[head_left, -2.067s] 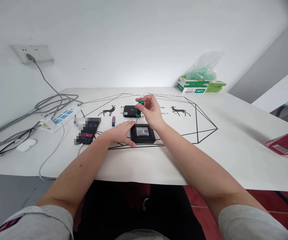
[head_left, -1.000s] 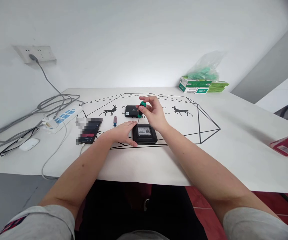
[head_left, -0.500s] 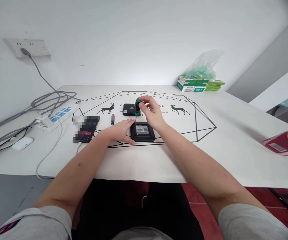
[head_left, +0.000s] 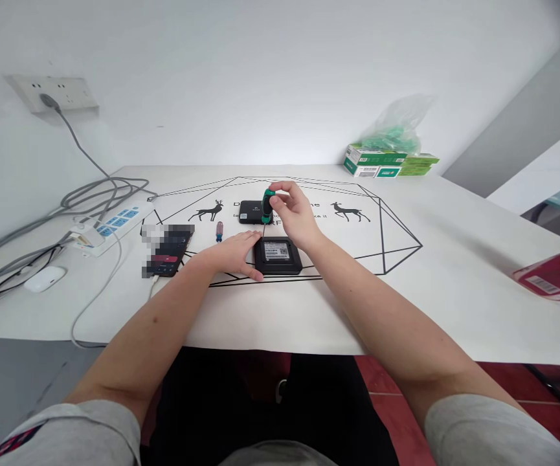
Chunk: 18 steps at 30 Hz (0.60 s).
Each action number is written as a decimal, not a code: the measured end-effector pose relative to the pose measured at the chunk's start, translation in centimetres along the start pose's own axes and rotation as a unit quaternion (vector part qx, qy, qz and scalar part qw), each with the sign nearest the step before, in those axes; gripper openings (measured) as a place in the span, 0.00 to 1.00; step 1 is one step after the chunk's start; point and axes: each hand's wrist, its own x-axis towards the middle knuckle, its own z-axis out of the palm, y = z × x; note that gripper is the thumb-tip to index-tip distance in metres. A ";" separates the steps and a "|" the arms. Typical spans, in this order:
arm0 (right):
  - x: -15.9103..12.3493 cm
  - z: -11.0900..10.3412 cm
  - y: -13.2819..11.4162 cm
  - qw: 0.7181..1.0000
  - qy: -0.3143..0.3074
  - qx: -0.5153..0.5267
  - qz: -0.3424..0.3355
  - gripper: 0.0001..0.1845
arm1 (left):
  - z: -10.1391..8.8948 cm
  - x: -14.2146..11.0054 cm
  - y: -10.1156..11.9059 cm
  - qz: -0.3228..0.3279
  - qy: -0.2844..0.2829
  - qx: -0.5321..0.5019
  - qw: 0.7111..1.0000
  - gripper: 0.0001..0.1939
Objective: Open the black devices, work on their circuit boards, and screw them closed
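Observation:
A flat black square device lies on the printed table mat, with a white label on its upper face. My left hand rests along the device's left side, fingers stretched out to its far-left corner and thumb spread near its near-left corner. My right hand grips a green-and-black screwdriver by its handle. The screwdriver stands nearly upright, its shaft reaching down to the device's far-left corner. Whether a screw sits under the tip is too small to tell. Behind them lies a black flat cover-like piece, partly hidden by the screwdriver.
A small screwdriver with a clear reddish handle lies left of the device. Further left are a phone, a power strip, glasses and a white earbud case. Green-and-white boxes and a red packet are to the right.
The view has shifted slightly. The screwdriver's handle has turned and tilted a little in my right hand, with the tip staying at the same corner. My left hand stays put.

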 end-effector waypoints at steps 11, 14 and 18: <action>-0.1 0.9 -0.4 0.999 -0.022 0.035 0.002 0.28 | -0.2 0.0 0.2 -0.009 -0.006 -0.010 1.000 0.74; -0.2 0.5 -0.5 1.000 -0.025 0.000 -0.006 0.28 | 0.0 0.0 0.1 -0.009 -0.008 -0.010 1.000 0.75; -0.3 0.2 -0.6 0.999 -0.028 -0.041 -0.012 0.29 | 0.1 0.1 -0.2 -0.002 -0.004 -0.011 1.000 0.74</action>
